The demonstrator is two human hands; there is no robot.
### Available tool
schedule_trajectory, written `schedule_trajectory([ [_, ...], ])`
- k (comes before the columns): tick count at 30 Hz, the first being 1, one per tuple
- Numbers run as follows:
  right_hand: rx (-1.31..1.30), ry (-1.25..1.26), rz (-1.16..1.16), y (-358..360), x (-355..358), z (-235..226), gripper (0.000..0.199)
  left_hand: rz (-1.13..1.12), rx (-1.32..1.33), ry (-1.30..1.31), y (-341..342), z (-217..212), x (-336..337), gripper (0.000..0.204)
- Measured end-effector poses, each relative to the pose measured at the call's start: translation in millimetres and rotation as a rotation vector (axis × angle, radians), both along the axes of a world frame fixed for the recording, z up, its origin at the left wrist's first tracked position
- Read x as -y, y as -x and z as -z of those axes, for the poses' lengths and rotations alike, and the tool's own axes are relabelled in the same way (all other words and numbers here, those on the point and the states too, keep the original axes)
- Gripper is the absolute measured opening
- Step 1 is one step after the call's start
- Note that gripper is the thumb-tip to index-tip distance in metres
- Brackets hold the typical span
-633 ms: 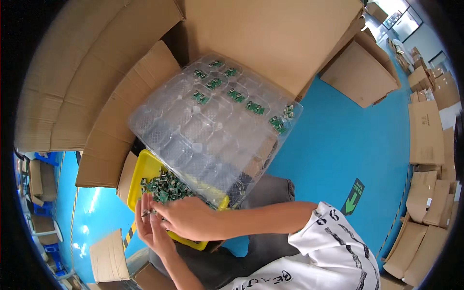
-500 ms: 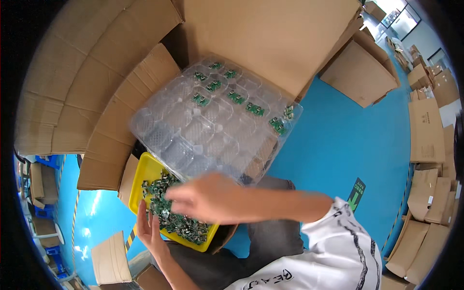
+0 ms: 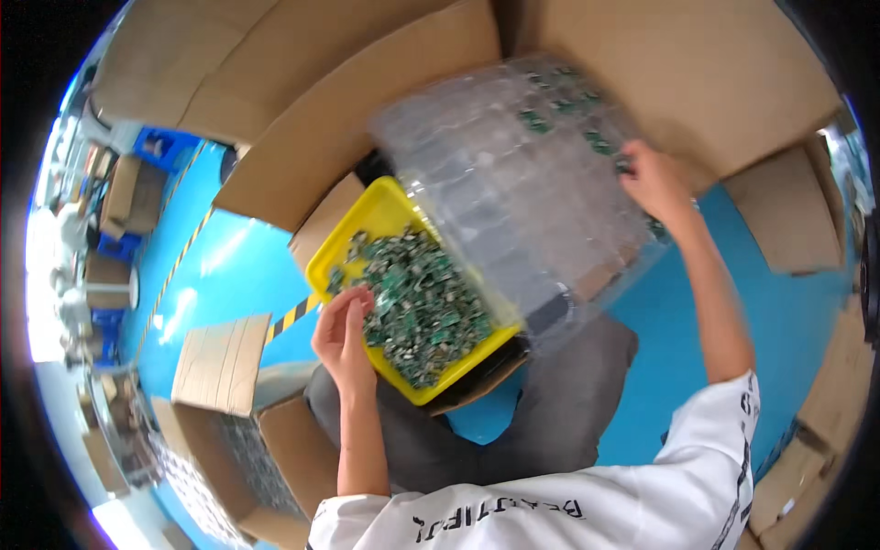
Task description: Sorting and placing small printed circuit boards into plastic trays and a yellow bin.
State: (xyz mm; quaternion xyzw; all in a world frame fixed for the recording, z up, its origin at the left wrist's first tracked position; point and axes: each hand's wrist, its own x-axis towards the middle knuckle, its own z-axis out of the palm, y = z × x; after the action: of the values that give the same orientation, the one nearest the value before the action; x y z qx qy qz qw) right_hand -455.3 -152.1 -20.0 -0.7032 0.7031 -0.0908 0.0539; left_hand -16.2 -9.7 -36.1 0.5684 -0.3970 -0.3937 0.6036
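Observation:
My right hand (image 3: 658,188) reaches over the clear plastic blister tray (image 3: 513,183), its fingertips closed on a small dark-green circuit board (image 3: 624,165) at a pocket. Several more green circuit boards (image 3: 533,120) lie in pockets toward the tray's far right; motion blurs them. At the left edge of a yellow bin (image 3: 330,249), my left hand (image 3: 341,337) has thumb and fingers drawn together. Whatever they pinch is too small to make out. A heap of loose circuit boards (image 3: 426,307) fills most of the bin, right beside the left fingertips.
Tall cardboard walls (image 3: 367,101) rise behind the tray. An open carton (image 3: 275,449) stands at lower left, a loose flap (image 3: 220,362) above it. Another carton (image 3: 788,211) is at right on the blue floor (image 3: 220,252). My knees (image 3: 577,385) are below the tray.
My right hand has moved from above the bin out to the tray's far right. The view has swung left, so everything sits farther right. My left hand stays at the bin, fingers now closer together.

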Motion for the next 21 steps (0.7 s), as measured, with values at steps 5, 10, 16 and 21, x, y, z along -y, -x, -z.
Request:
schedule_trajectory([
  [5, 1.353, 0.031, 0.116, -79, -61, -60, 0.027, -0.031, 0.033, -0.014, -26, -27, -27, 0.023],
  [10, 1.691, -0.398, -0.135, -246, -166, -46, 0.028, 0.452, -0.269, 0.049, 20, -50, -33, 0.064],
  [16, 1.368, -0.174, -0.066, -300, -160, 4, 0.027, 0.174, -0.447, -0.154, 36, -9, -22, 0.035],
  [21, 1.372, -0.056, -0.017, -357, -132, 11, 0.027, -0.103, 0.088, 0.174, -1, 16, -11, 0.022],
])
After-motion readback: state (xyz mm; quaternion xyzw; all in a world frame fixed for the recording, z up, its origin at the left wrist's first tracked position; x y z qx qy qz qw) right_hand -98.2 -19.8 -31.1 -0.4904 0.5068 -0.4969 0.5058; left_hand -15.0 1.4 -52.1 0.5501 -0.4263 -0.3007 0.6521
